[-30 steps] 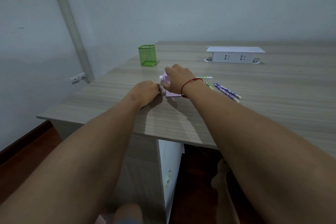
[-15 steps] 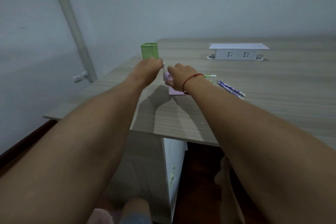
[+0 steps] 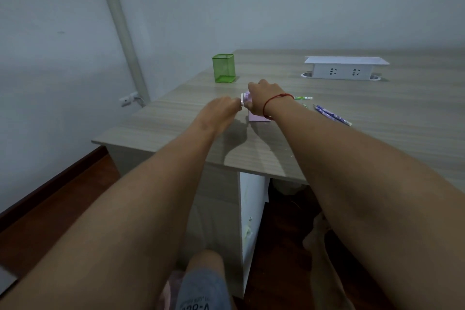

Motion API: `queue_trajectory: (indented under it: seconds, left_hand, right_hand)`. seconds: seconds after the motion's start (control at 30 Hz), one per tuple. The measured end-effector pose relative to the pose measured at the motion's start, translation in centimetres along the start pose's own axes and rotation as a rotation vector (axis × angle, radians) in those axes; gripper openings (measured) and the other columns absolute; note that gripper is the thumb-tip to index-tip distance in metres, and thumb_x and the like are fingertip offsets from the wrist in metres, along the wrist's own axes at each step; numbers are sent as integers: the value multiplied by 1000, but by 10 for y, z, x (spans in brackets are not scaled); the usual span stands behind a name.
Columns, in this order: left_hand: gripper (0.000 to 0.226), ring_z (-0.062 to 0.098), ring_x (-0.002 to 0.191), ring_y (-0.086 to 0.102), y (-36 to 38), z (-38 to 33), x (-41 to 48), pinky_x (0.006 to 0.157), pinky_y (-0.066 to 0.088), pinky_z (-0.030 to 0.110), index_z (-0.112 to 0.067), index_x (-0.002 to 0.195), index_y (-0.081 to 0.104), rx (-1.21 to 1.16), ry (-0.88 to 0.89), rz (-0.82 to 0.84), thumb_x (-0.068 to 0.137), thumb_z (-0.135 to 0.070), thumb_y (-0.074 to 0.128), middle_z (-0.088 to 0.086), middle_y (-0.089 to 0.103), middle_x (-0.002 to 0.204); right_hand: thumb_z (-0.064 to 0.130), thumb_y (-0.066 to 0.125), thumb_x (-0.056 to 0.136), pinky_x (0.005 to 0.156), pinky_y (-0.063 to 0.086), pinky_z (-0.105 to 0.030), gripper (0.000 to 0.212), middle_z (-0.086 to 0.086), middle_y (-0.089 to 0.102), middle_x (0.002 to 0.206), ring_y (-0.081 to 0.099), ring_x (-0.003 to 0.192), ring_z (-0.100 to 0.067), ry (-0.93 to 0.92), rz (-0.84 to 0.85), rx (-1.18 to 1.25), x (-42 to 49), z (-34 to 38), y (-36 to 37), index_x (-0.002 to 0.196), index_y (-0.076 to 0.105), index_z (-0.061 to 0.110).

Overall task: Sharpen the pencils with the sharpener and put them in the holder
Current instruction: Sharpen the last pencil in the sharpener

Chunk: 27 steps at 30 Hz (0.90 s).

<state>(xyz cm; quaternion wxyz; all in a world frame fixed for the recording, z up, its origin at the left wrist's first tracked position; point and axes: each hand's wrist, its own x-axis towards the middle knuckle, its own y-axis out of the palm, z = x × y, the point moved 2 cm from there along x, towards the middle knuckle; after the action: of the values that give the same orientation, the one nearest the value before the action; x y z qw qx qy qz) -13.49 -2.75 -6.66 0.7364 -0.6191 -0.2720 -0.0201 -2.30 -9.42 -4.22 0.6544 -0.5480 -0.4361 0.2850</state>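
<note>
The pink sharpener (image 3: 259, 116) is stood on the desk (image 3: 377, 121) near its left front corner. It is gripped from above by the right hand (image 3: 264, 98), whose fingers are curled over its top; a red string (image 3: 275, 99) is worn on that wrist. The white crank (image 3: 242, 101) on the sharpener's left side is pinched by the gathered fingertips of the left hand (image 3: 221, 111), which is blurred. A green pencil (image 3: 303, 98) is seen just behind the right wrist, and two purple pencils (image 3: 332, 115) are laid side by side to the right. The green mesh holder (image 3: 223, 68) is stood behind the sharpener, apart from it. A white socket box (image 3: 346, 68) is set farther back on the right. Grey walls, a pipe (image 3: 120, 27) and a dark wooden floor (image 3: 50, 209) are seen beyond.
</note>
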Motion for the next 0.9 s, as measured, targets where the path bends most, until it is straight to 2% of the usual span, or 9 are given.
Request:
queue_trajectory:
  seconds: [0.1, 0.23, 0.37, 0.57, 0.67, 0.77, 0.9]
  left_hand:
    - [23, 35, 88, 61, 10, -1, 3, 75, 47, 40, -2, 108, 58, 63, -12, 67, 98, -11, 39, 19, 63, 101]
    - [24, 33, 93, 65, 34, 3, 11, 76, 50, 39, -2, 102, 63, 187, 24, 164, 94, -7, 41, 18, 66, 104]
    - [28, 33, 95, 62, 42, 16, 26, 81, 48, 41, -6, 99, 65, 183, 94, 219, 97, -15, 38, 17, 66, 106]
    - [31, 37, 103, 60, 41, 26, 49, 87, 49, 42, -5, 104, 66, 114, 72, 282, 96, -22, 42, 22, 64, 108]
    - [27, 37, 101, 61, 33, 29, 60, 83, 49, 42, -6, 111, 63, 134, 61, 249, 95, -18, 46, 23, 63, 107]
    - [23, 37, 97, 63, 18, 30, 72, 77, 48, 39, -5, 108, 63, 220, 94, 167, 95, -12, 46, 22, 63, 103]
    - [26, 41, 108, 60, 3, 34, 79, 78, 51, 45, -3, 111, 64, 276, 129, 70, 95, -8, 43, 27, 61, 107]
  right_hand:
    - [34, 41, 97, 96, 42, -41, 43, -19, 46, 133, 51, 118, -39, 1, -16, 8, 1, 1, 1, 130, 46, 8]
    - [33, 43, 95, 95, 43, -40, 43, -19, 48, 131, 53, 115, -38, -26, -33, 9, 3, -2, 5, 129, 47, 7]
    - [35, 43, 95, 93, 43, -39, 44, -18, 50, 130, 54, 115, -36, -48, -57, 2, 5, -4, 4, 130, 47, 8]
    - [35, 46, 92, 87, 45, -38, 43, -15, 52, 128, 56, 110, -36, -68, -72, 4, 5, -6, 2, 127, 50, 10]
    - [34, 47, 92, 87, 44, -38, 42, -15, 51, 128, 56, 111, -35, -77, -63, 10, 3, -6, 0, 126, 50, 10]
    - [33, 45, 94, 88, 44, -38, 41, -15, 51, 128, 56, 112, -34, -88, -72, 2, 2, -7, 0, 127, 49, 10]
    - [33, 47, 95, 91, 44, -38, 40, -14, 50, 130, 55, 115, -34, -90, -50, -13, 0, -9, -3, 129, 48, 13]
